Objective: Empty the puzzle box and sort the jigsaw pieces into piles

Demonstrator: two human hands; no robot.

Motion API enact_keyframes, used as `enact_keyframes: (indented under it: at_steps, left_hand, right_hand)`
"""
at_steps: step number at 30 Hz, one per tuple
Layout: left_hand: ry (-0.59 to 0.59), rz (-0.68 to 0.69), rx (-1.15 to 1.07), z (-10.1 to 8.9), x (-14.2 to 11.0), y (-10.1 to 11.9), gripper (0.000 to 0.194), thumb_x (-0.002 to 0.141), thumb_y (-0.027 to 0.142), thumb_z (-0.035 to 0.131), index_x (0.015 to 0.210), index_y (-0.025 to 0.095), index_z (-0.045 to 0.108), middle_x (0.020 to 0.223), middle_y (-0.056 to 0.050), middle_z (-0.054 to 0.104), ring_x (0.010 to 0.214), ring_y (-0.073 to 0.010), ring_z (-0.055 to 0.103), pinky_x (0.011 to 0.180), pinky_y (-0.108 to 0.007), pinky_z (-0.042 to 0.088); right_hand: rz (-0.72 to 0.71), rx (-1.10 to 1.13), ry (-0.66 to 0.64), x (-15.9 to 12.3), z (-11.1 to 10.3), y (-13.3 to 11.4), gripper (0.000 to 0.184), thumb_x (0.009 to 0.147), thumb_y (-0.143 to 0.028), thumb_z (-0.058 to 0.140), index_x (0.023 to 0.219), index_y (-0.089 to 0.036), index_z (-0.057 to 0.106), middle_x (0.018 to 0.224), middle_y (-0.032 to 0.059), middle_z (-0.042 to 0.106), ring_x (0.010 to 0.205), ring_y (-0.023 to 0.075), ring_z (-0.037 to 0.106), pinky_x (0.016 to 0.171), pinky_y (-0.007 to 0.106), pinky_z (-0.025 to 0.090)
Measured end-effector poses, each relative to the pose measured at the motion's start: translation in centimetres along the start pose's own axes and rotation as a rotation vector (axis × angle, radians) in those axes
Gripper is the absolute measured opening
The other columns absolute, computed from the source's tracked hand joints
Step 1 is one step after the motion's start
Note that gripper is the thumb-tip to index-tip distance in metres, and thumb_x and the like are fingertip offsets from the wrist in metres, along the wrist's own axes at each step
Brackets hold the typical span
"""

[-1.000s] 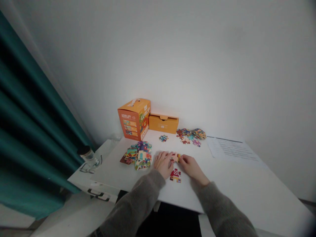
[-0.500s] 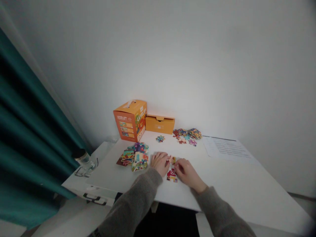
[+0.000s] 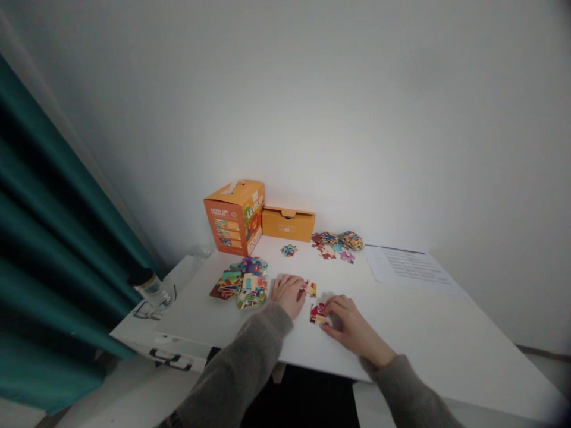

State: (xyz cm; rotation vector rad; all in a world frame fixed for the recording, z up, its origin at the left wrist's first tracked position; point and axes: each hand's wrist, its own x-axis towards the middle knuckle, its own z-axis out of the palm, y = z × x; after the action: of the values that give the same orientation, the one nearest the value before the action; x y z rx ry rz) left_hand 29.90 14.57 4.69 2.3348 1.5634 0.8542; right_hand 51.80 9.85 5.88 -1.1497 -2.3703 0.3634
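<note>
My left hand (image 3: pixel 288 295) rests on the white table with its fingers curled over the left edge of an orange and pink jigsaw puzzle piece (image 3: pixel 311 289). Between the thumb and fingers of my right hand (image 3: pixel 348 323) is another puzzle piece (image 3: pixel 317 313), printed with a red barn. The barn piece lies slightly nearer to me than the orange one, with a gap between them. Left of my left hand lies a pile of large colourful puzzle pieces (image 3: pixel 253 284).
An orange puzzle box (image 3: pixel 229 221) and a lower orange carton (image 3: pixel 288 224) stand by the wall. Behind my hands lie a small stack of blue pieces (image 3: pixel 289 250) and a larger piece pile (image 3: pixel 336 242). Printed sheets (image 3: pixel 404 267) lie right; a glass jar (image 3: pixel 154 289) stands left.
My right hand has moved right and slightly toward me, turning, and now grips the barn piece. That piece has shifted right. My left hand has stayed almost still.
</note>
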Motion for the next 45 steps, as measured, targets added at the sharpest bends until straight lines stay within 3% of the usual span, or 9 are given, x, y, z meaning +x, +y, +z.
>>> enact_keyframes:
  at_steps: [6, 11, 15, 18, 22, 28, 32, 37, 45]
  left_hand:
    - [-0.007, 0.033, -0.003, -0.5, -0.7, 0.6, 0.017, 0.081, 0.013, 0.057, 0.092, 0.023, 0.063, 0.110, -0.003, 0.068, 0.109, -0.0231, 0.052, 0.089, -0.040, 0.034]
    - [-0.045, 0.134, -0.059, -0.5, -1.9, 1.1, 0.016, 0.079, 0.013, 0.058, 0.091, 0.022, 0.062, 0.110, -0.004, 0.066, 0.109, -0.0232, 0.053, 0.092, -0.040, 0.036]
    - [0.050, 0.101, -0.272, -0.1, -2.1, 0.8, 0.017, 0.079, 0.015, 0.058, 0.094, 0.021, 0.059, 0.113, -0.007, 0.062, 0.111, -0.0239, 0.054, 0.094, -0.041, 0.040]
    - [0.152, -0.049, -0.707, -0.2, -1.7, 0.3, 0.010, 0.090, 0.026, 0.051, 0.096, 0.019, 0.055, 0.096, -0.007, 0.066, 0.093, -0.0194, 0.062, 0.082, -0.035, 0.047]
    - [0.080, -0.169, -1.218, -0.5, -1.1, -0.1, 0.036, 0.092, 0.048, 0.051, 0.109, 0.017, 0.052, 0.077, -0.004, 0.069, 0.071, -0.0174, 0.066, 0.065, -0.029, 0.050]
    - [0.037, -0.209, -1.330, -0.6, -0.9, 0.1, 0.052, 0.077, 0.049, 0.073, 0.113, 0.013, 0.061, 0.080, -0.006, 0.073, 0.066, -0.0152, 0.067, 0.066, -0.028, 0.053]
    - [0.090, -0.207, -1.329, -0.8, -0.9, 0.2, 0.061, 0.078, 0.049, 0.073, 0.124, 0.012, 0.058, 0.078, -0.006, 0.074, 0.066, -0.0167, 0.070, 0.067, -0.030, 0.056]
    - [0.170, -0.232, -1.335, -0.6, -0.8, 0.0, 0.059, 0.079, 0.049, 0.072, 0.123, 0.012, 0.060, 0.080, -0.007, 0.075, 0.066, -0.0180, 0.072, 0.068, -0.032, 0.059]
    - [0.160, -0.253, -1.362, 0.0, -0.8, -0.4, 0.053, 0.077, 0.049, 0.074, 0.113, 0.012, 0.063, 0.084, -0.009, 0.075, 0.067, -0.0197, 0.072, 0.068, -0.036, 0.061]
  right_hand:
    - [0.092, -0.159, 0.109, -1.3, -1.6, 3.9, 0.014, 0.086, -0.032, 0.065, 0.095, -0.022, 0.061, 0.098, 0.0083, 0.065, 0.094, 0.0263, 0.057, 0.082, 0.041, 0.045]
    - [0.064, -0.148, 0.211, -0.1, -2.6, 5.4, 0.013, 0.087, -0.032, 0.065, 0.094, -0.022, 0.060, 0.095, 0.0080, 0.065, 0.093, 0.0257, 0.058, 0.082, 0.041, 0.049]
    - [-0.047, -0.078, 0.346, 2.2, -2.9, 3.9, 0.013, 0.087, -0.030, 0.067, 0.096, -0.023, 0.061, 0.096, 0.0073, 0.066, 0.094, 0.0246, 0.060, 0.084, 0.041, 0.051]
    - [-0.147, -0.011, 0.421, 3.7, -2.4, 2.0, 0.013, 0.086, -0.028, 0.069, 0.095, -0.024, 0.059, 0.099, 0.0077, 0.067, 0.096, 0.0240, 0.061, 0.083, 0.041, 0.053]
    - [-0.255, 0.019, 0.457, 4.8, -1.5, 0.0, 0.019, 0.086, -0.025, 0.069, 0.102, -0.024, 0.060, 0.104, 0.0094, 0.066, 0.098, 0.0238, 0.062, 0.082, 0.041, 0.055]
    - [-0.311, 0.009, 0.417, 5.1, -1.0, -1.2, 0.028, 0.085, -0.025, 0.070, 0.112, -0.023, 0.063, 0.109, 0.0110, 0.067, 0.100, 0.0250, 0.062, 0.084, 0.043, 0.054]
    - [-0.106, 0.189, 0.456, 5.1, -0.7, -1.4, 0.023, 0.089, -0.032, 0.063, 0.109, -0.022, 0.066, 0.115, 0.0134, 0.064, 0.103, 0.0254, 0.061, 0.088, 0.043, 0.053]
    - [0.243, 0.691, 0.436, 5.7, 0.1, -1.4, 0.030, 0.093, -0.046, 0.051, 0.102, -0.019, 0.060, 0.069, 0.0013, 0.060, 0.062, 0.0153, 0.056, 0.060, 0.029, 0.050]
    - [0.302, 0.802, 0.347, 6.7, 0.8, -2.1, 0.038, 0.087, -0.055, 0.058, 0.075, -0.019, 0.057, 0.055, -0.0018, 0.055, 0.051, 0.0122, 0.049, 0.052, 0.026, 0.041]
